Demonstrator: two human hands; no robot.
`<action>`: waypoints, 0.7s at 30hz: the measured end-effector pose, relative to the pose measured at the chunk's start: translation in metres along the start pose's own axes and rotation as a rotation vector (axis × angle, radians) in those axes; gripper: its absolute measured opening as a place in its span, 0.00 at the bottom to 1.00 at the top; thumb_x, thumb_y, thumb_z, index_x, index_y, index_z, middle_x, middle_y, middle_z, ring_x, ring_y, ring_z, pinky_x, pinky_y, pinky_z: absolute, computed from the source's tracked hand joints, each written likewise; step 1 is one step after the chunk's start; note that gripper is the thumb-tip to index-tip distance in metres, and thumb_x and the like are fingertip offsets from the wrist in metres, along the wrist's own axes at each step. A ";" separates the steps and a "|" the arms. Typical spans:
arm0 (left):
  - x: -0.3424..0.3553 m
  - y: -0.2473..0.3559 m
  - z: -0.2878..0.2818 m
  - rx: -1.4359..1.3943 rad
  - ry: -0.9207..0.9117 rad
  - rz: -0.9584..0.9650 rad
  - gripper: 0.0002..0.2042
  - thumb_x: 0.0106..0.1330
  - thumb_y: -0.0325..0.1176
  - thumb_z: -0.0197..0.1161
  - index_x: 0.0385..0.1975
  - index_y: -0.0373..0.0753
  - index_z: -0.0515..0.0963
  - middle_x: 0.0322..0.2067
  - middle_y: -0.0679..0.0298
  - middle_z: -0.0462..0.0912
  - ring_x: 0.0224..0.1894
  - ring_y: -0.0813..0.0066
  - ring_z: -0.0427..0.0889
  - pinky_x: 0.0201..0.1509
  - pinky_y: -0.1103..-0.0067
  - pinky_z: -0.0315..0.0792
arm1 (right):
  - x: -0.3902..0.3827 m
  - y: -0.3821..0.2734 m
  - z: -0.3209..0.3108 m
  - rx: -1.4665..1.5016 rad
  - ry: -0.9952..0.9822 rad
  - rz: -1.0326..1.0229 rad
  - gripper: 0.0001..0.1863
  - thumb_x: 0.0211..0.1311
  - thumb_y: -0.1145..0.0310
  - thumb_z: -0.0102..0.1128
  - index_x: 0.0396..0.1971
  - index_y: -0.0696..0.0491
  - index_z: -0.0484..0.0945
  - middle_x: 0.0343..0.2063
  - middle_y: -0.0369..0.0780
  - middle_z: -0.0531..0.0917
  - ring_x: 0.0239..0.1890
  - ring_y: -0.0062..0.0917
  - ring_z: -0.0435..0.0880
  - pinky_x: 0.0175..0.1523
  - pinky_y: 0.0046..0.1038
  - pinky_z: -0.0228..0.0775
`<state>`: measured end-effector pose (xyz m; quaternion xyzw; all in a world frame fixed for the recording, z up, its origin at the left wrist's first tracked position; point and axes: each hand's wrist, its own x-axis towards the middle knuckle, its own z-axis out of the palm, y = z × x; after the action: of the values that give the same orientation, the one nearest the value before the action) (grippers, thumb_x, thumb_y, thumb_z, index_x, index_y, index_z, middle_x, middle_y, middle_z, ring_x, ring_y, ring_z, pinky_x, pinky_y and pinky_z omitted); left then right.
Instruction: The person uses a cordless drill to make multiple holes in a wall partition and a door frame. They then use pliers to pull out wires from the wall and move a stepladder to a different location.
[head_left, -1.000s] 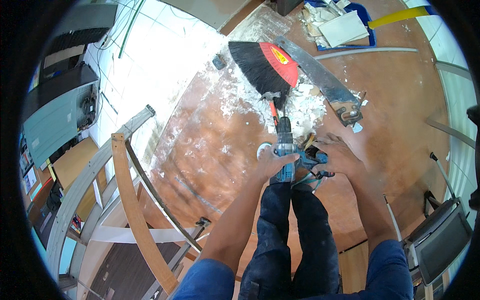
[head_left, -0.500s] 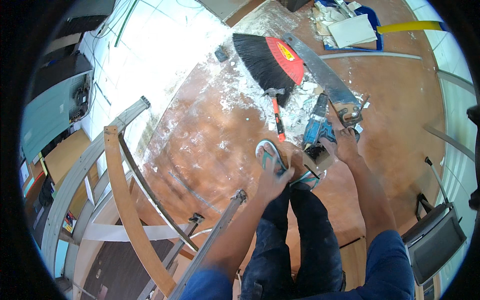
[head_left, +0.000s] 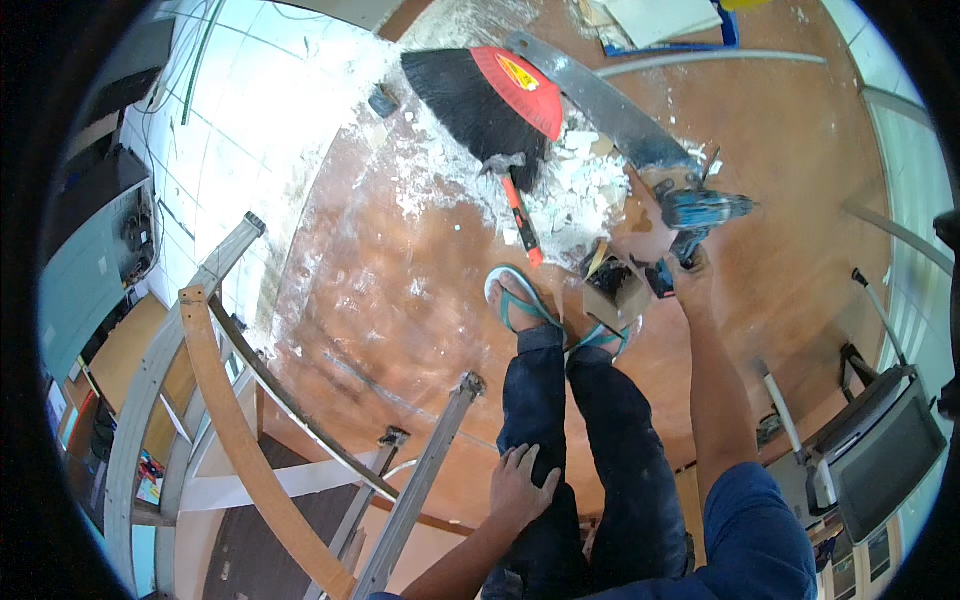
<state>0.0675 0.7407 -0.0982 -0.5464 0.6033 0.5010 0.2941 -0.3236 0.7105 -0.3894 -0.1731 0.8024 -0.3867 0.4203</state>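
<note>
My right hand (head_left: 688,275) grips the handle of a blue and black cordless drill (head_left: 708,208), whose front end points to the right. My left hand (head_left: 522,490) lies with its fingers apart on my left trouser leg, holding nothing. A small open cardboard box (head_left: 632,300) with dark small pieces inside stands by my right foot, left of the drill's base. The drill's body partly covers the handle end of a handsaw (head_left: 610,110). A hammer (head_left: 522,222) with an orange and black handle lies left of the box, its head against a black-bristled broom head (head_left: 470,105) with a red top.
White broken chips and powder (head_left: 585,190) cover the floor around the tools. A blue tray (head_left: 728,35) with debris is at the far edge. A metal ladder-like frame (head_left: 140,400) with a curved wooden strip (head_left: 235,445) stands left. A dark-panelled chair-like object (head_left: 885,460) is at the right.
My right hand has lifted the drill off the chips and swung it right, turning it sideways. My left hand has drawn back from near my foot to my leg. The view has shifted.
</note>
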 end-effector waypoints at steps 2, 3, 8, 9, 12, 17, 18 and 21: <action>0.005 0.000 -0.002 -0.005 -0.049 -0.034 0.31 0.65 0.51 0.63 0.61 0.33 0.72 0.62 0.46 0.72 0.67 0.47 0.66 0.73 0.62 0.59 | -0.005 0.005 -0.002 0.098 0.059 0.043 0.15 0.57 0.77 0.68 0.45 0.57 0.76 0.36 0.35 0.82 0.38 0.18 0.79 0.45 0.25 0.73; 0.006 0.000 -0.002 0.010 -0.066 -0.041 0.31 0.65 0.51 0.64 0.61 0.33 0.72 0.63 0.47 0.71 0.67 0.47 0.66 0.73 0.62 0.59 | -0.007 0.007 -0.004 0.145 0.091 0.065 0.15 0.57 0.78 0.68 0.44 0.57 0.76 0.36 0.33 0.81 0.38 0.16 0.77 0.45 0.23 0.72; 0.008 0.005 -0.005 0.065 -0.075 -0.035 0.31 0.65 0.51 0.63 0.60 0.33 0.73 0.61 0.47 0.73 0.66 0.48 0.66 0.73 0.62 0.59 | -0.021 0.005 -0.007 0.156 0.134 -0.029 0.20 0.55 0.81 0.71 0.47 0.57 0.76 0.39 0.36 0.83 0.41 0.19 0.81 0.48 0.25 0.74; 0.009 0.007 -0.006 0.088 -0.072 -0.028 0.31 0.65 0.51 0.63 0.60 0.33 0.73 0.61 0.47 0.73 0.66 0.48 0.66 0.73 0.62 0.59 | -0.023 0.004 -0.006 0.155 0.126 0.008 0.21 0.54 0.81 0.71 0.48 0.57 0.76 0.40 0.37 0.83 0.41 0.20 0.81 0.48 0.26 0.74; 0.015 0.012 -0.008 0.109 -0.125 -0.024 0.31 0.65 0.52 0.63 0.60 0.33 0.73 0.61 0.48 0.73 0.66 0.47 0.66 0.73 0.62 0.59 | -0.025 0.003 0.002 0.116 0.154 0.044 0.22 0.54 0.81 0.72 0.49 0.58 0.76 0.41 0.38 0.84 0.42 0.20 0.82 0.49 0.25 0.74; 0.017 0.016 -0.019 0.146 -0.149 -0.079 0.30 0.66 0.52 0.61 0.60 0.33 0.74 0.61 0.48 0.74 0.67 0.48 0.67 0.73 0.63 0.58 | -0.014 0.007 0.025 0.015 0.170 -0.105 0.22 0.54 0.78 0.72 0.48 0.61 0.75 0.41 0.44 0.84 0.43 0.26 0.82 0.51 0.28 0.73; 0.017 0.016 -0.020 0.167 -0.148 -0.087 0.30 0.66 0.52 0.61 0.60 0.33 0.73 0.61 0.48 0.74 0.67 0.48 0.67 0.74 0.63 0.58 | -0.009 0.010 0.032 0.000 0.198 -0.080 0.21 0.55 0.75 0.72 0.47 0.61 0.75 0.41 0.47 0.83 0.42 0.34 0.83 0.51 0.32 0.73; 0.019 0.017 -0.022 0.168 -0.170 -0.101 0.31 0.66 0.52 0.62 0.61 0.33 0.73 0.61 0.48 0.73 0.67 0.48 0.66 0.74 0.63 0.57 | 0.002 0.021 0.043 -0.038 0.199 -0.051 0.20 0.55 0.71 0.73 0.46 0.59 0.76 0.40 0.50 0.83 0.43 0.41 0.82 0.50 0.35 0.72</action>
<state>0.0509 0.7118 -0.1033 -0.5054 0.5877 0.4776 0.4136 -0.2886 0.7023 -0.4219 -0.1622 0.8428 -0.3971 0.3252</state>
